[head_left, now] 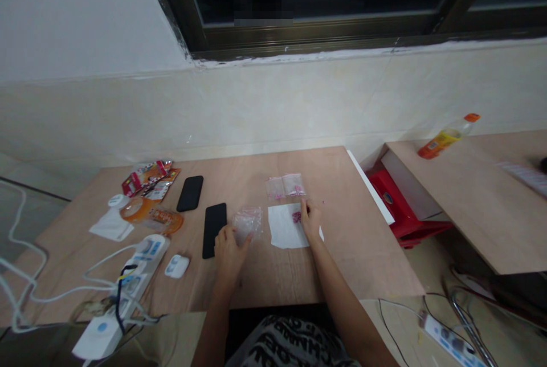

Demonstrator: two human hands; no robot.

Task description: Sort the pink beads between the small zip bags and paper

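Note:
My left hand [229, 248] rests over the table between a black phone [210, 237] and a pile of clear plastic bags [248, 221]. Its thumb and fingers are apart, with the thumb at the lower edge of the bags. My right hand [311, 221] is at the right side of a white sheet of paper [282, 233], fingers closed together near its top. Whatever they pinch is too small to make out. Beside those fingers lies a small heap of dark pink beads [296, 217] on the paper. Two small clear bags [286, 186] with pink bits inside lie just behind the sheet.
A second phone [190, 193], an orange-labelled bottle [151, 216], snack packets [145, 178], a white earbud case [176, 266] and a power strip [147, 253] with cables occupy the left. Right, a red stool [388, 202] stands below another table holding a drink bottle [447, 139].

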